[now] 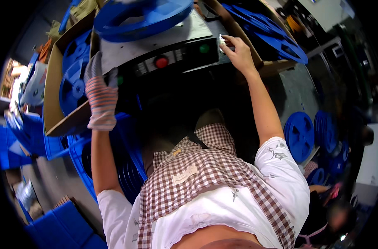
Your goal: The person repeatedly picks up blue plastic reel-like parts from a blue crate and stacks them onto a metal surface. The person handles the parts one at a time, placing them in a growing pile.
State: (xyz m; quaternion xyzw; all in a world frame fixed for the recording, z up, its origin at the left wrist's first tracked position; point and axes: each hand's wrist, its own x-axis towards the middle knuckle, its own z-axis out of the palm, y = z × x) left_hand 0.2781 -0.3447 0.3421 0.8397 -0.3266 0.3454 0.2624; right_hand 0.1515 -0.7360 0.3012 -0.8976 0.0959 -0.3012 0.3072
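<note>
Room: a busy work room with a grey floor (46, 176); the edges are dark and bent.
Desk: a grey desk (294, 85) shows on the right, past the right arm.
Machine: a box-shaped machine (114, 50) with a pale grey top and a black front; the front has a red button (161, 62) in the middle and a green button (204, 48) near the right end.
Blue wheel: a big, round blue wheel (149, 28) lies on top of the machine; it has a wide rim and gaps inside, and the top edge of the view cuts it off.
Left hand: the left hand (101, 93) wears a striped glove and is at the machine's left front corner, fingers straight, thumb held apart.
Right hand: the bare right hand (238, 53) is at the machine's right end, fingers bent, beside a small pale thing (222, 40); I cannot tell if it pinches it.
Boxes: a brown box (52, 89) with more blue wheels stands just beside the left hand; another brown box (276, 65) with wheels is near the right hand.
Low down: a blue crate (83, 155) sits near the left leg.
Far right: more blue wheels (299, 137) stand upright; a person in dark clothes is lower down.
In the way: the blue wheel hides part of the machine's top.
</note>
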